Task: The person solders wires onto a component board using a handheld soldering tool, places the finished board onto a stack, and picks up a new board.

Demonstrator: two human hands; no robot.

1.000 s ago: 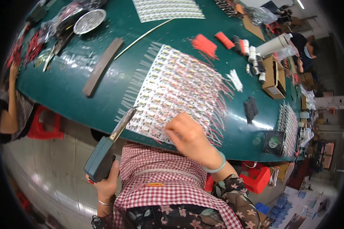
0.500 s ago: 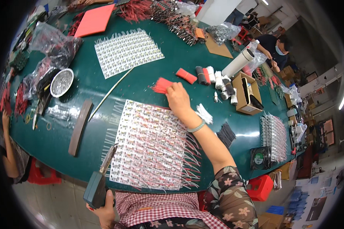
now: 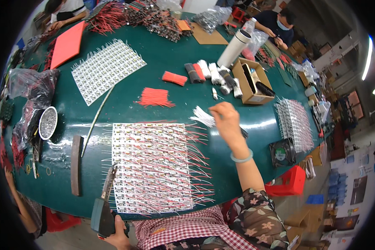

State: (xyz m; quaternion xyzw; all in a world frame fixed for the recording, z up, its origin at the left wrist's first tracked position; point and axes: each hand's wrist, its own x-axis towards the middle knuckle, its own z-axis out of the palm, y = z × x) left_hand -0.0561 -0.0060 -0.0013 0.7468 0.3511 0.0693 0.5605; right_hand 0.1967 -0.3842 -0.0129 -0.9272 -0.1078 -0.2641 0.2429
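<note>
My left hand [image 3: 117, 235] is wrapped round the handle of a dark green, pistol-shaped tool [image 3: 103, 217] with a long metal nose. That nose points up along the left edge of a white panel of small circuit boards [image 3: 148, 166]. Rows of thin red and white wires cross the panel and stick out past its right side. My right hand [image 3: 227, 118] is above the table, fingertips pinched together beside a bundle of thin white tubes [image 3: 204, 116]. Whatever the fingertips hold is too small to tell. A pile of short red tubes [image 3: 155, 97] lies beyond the panel; a dark bundle [image 3: 244, 133] is partly hidden behind my right hand.
A dark bar [image 3: 76, 166] and a thin rod [image 3: 96, 121] lie left of the panel. Farther off are another board panel [image 3: 106, 68], a cardboard box [image 3: 256, 99] and a white flask [image 3: 234, 48]. A black fan [image 3: 281, 153] stands right. Other people sit around the table.
My right hand has left the red tubes and moved right and nearer, to the white tubes. The red tubes now lie spread flat. My left hand keeps the tool; the head view has shifted.
</note>
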